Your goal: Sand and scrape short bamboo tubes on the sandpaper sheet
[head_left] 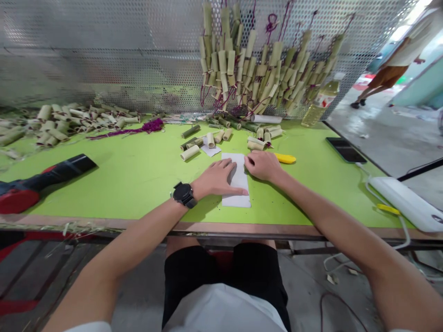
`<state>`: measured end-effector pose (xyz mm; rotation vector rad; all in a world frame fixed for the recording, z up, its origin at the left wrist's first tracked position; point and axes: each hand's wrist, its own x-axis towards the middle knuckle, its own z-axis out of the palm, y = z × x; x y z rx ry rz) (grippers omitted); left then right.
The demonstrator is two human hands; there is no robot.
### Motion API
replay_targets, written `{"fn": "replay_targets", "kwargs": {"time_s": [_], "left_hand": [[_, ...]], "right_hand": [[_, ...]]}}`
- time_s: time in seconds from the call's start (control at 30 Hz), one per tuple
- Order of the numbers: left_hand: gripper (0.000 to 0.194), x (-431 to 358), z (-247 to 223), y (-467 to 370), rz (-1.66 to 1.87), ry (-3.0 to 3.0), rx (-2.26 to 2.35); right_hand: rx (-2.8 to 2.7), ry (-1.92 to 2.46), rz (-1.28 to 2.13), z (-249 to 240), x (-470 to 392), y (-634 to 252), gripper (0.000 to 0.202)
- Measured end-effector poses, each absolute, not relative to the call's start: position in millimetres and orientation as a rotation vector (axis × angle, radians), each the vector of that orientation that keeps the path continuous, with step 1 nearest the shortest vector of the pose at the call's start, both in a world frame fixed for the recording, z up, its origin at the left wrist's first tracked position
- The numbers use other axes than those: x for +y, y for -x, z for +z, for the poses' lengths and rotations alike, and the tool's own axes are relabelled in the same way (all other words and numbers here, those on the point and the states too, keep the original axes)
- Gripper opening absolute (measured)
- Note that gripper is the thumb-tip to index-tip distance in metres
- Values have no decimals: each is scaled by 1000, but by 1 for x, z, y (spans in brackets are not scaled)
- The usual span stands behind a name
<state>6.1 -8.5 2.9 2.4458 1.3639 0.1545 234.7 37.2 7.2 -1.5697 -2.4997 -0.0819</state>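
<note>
Green bench [131, 184] under everything | white paper [238, 200] flat on it, near the front edge | my left fingers [230, 168] spread wide on the paper | my right fingers [249, 162] curled at its right edge

We see an evenly and fairly brightly lit scene, the green bench [131, 184] showing clear colour across its top. The strongest light comes from the upper right, where the background washes out to near white. Shadows are soft — we find a faint one under the left hand [216, 179] and darker patches below the bench edge. The metal mesh [104, 50] carries a dull, hazy sheen, and the floor [363, 122] at the right throws back pale glare. The wide lens stretches the forearms and side edges; the person [398, 55] at the right edge looks slanted and soft — fine detail there is lost to us.
</note>
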Motion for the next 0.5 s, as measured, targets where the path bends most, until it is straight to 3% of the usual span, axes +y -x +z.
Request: {"fn": "replay_targets", "kwargs": {"time_s": [0.5], "left_hand": [[133,-9,2,-7,172,-2448,1366]], "right_hand": [[-2484,1485,-106,5,41,-234,43]]}}
